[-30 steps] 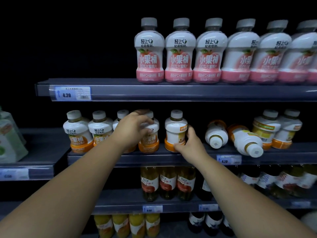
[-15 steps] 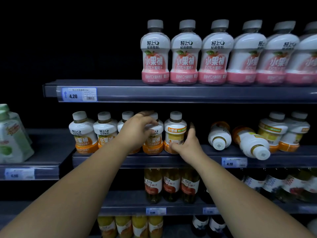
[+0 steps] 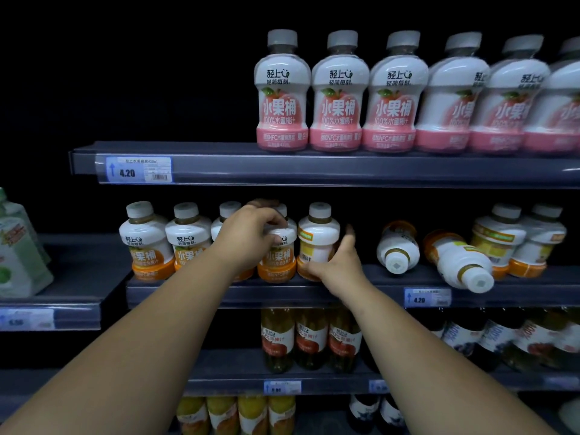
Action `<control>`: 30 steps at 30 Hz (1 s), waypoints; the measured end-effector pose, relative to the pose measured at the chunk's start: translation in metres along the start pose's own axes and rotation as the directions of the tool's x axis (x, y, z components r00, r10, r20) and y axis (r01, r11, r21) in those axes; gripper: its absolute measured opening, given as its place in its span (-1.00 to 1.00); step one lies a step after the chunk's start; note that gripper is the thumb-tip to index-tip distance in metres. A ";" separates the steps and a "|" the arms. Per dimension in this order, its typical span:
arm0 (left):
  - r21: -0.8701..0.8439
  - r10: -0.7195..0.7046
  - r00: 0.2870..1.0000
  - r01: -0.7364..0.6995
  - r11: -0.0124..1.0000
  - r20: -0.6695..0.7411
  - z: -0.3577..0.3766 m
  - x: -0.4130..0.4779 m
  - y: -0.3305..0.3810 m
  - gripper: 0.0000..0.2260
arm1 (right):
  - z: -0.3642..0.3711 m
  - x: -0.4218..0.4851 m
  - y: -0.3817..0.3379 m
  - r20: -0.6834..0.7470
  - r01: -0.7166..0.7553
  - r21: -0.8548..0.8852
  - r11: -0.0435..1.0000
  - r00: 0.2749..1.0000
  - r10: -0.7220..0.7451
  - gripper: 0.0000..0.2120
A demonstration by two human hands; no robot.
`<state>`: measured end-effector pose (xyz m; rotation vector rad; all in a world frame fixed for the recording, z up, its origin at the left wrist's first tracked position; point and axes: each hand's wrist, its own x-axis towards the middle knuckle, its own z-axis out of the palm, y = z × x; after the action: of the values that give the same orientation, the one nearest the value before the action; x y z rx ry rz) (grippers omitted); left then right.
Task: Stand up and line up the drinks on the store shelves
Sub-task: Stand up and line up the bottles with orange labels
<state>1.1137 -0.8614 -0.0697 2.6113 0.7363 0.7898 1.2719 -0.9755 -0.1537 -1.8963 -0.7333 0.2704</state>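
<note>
While left hand [image 3: 248, 237] and right hand [image 3: 340, 262] grip two upright bottles [image 3: 277, 262] [image 3: 317, 235], two toppled bottles [image 3: 398, 249] [image 3: 459, 262] lie beside.

The left grip [image 3: 248, 240] largely hides the cap of a white orange-banded plastic bottle [image 3: 277, 259]; the rightmost pink-banded bottle [image 3: 561, 98] is cut off.
</note>
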 end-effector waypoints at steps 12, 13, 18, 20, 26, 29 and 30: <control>-0.003 0.013 1.000 -0.013 1.000 0.000 0.003 0.001 -0.001 -0.80 | -0.002 -0.006 0.003 -0.030 0.057 -0.128 0.990 0.998 -0.062 0.08; -0.004 0.017 1.000 -0.017 1.000 0.001 0.004 0.001 -0.001 -0.80 | -0.003 -0.006 0.003 -0.043 0.060 -0.136 0.989 0.997 -0.066 0.07; 0.000 0.013 1.000 -0.013 1.000 -0.007 0.005 0.000 -0.003 -0.82 | 0.002 -0.009 0.006 -0.014 0.079 -0.170 0.982 0.997 -0.082 -0.09; 0.000 0.022 1.000 -0.022 1.000 -0.016 0.005 -0.001 -0.002 -0.82 | 0.001 -0.008 0.006 -0.055 0.081 -0.163 0.983 0.994 -0.091 -0.08; 0.013 0.060 0.998 -0.060 0.998 -0.014 0.005 -0.001 -0.005 -0.83 | 0.002 -0.009 0.008 -0.024 0.091 -0.143 0.986 0.995 -0.095 -0.10; 0.028 0.072 0.997 -0.072 0.997 0.004 0.005 0.001 -0.006 -0.82 | -0.005 -0.011 0.011 0.007 0.107 -0.091 0.990 0.994 -0.107 0.01; 0.040 0.081 0.997 -0.081 0.996 0.018 0.005 0.001 -0.005 -0.81 | -0.009 -0.013 0.011 0.025 0.107 -0.067 0.992 0.994 -0.106 0.05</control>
<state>1.1154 -0.8571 -0.0753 2.6955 0.6521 0.7832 1.2698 -0.9931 -0.1617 -1.9134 -0.8646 0.2008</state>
